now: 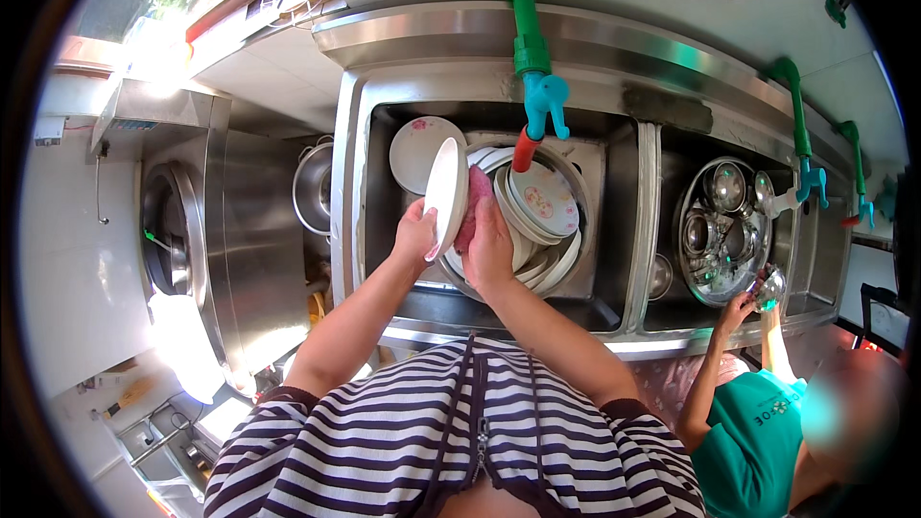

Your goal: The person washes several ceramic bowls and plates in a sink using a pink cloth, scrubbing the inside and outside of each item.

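My left hand (416,234) grips the rim of a white plate (446,191), which is tilted up on edge over the sink basin. Against the plate's right side, my right hand (491,244) presses a pink cloth (475,205). Below them a round metal basin (584,252) holds a heap of white plates; the top one is a plate with a red floral print (541,198). Another white plate (421,151) with a pink flower lies at the back left of the steel sink (611,230). My hands hide part of the heap.
A green pipe (531,29) with a blue tap (543,101) and red nozzle (525,151) hangs over the heap. In the right-hand sink, a large round metal basin (687,259) holds several metal bowls. A co-worker in a green top (755,424) holds a metal bowl (770,288) there.
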### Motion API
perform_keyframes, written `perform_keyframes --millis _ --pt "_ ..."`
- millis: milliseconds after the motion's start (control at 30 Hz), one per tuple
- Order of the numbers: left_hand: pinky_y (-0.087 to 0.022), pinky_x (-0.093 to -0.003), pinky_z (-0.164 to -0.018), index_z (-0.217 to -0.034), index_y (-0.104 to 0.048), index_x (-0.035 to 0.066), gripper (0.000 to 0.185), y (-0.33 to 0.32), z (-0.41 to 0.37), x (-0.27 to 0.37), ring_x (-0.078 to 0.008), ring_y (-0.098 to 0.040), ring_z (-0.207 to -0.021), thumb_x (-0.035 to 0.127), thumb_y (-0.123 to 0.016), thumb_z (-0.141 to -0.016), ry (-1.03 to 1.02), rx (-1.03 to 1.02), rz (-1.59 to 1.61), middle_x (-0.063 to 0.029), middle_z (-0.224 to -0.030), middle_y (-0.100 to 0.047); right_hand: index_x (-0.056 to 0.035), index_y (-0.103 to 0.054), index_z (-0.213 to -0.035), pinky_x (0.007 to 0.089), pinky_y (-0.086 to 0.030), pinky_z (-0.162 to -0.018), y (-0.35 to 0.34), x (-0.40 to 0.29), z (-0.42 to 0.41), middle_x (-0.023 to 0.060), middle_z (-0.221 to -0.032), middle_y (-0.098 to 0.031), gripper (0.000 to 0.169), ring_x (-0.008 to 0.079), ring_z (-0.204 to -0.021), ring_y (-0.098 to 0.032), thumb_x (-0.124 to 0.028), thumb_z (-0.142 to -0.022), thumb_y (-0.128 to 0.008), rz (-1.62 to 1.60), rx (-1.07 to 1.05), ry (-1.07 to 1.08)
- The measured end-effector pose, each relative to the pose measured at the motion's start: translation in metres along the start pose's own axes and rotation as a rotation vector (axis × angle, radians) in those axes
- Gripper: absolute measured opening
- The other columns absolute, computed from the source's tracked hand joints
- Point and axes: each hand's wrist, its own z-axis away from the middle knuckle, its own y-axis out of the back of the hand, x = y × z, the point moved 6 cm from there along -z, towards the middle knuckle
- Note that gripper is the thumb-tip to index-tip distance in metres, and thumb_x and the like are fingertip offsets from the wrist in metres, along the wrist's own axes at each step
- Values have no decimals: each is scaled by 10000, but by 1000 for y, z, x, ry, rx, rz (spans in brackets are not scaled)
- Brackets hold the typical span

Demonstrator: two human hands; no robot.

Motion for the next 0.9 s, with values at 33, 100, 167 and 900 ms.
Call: perform_keyframes --millis 33,100,167,900 --pt "-500 -265 -661 -1167 -508 39 241 -10 10 4 -137 -598 -778 140 -492 -949 36 -50 31 -66 -968 -617 -46 -362 -1374 320 -339 -1026 2 -7 -18 83 -1302 -489 432 188 -1204 -456 -261 -1002 -331 73 17 44" --pt "-500 -256 -642 -1154 -521 42 240 -26 31 12 -130 -595 -771 141 -523 -936 107 -141 93 -61 -959 -617 -34 -345 -1391 291 -377 -984 7 -17 -46 83 -1281 -494 462 158 -1177 -472 -273 -997 -370 214 45 123" --pt "-502 -274 -684 -1141 -529 31 236 -6 4 10 -141 -598 -780 92 -527 -913 -82 -7 -9 -56 -951 -626 -15 -385 -1357 290 -409 -940 16 11 -50 89 -1231 -529 435 157 -1110 -514 -234 -981 -411 83 37 -118" --pt "-471 -455 -762 -1251 -453 149 424 -24 -88 126 -333 -587 -930 111 -504 -832 -733 293 -1663 -125 -1069 -556 -52 -555 -1115 400 -515 -720 197 -92 -73 146 -993 -634 289 276 -844 -626 -250 -905 -537 1327 162 -247"
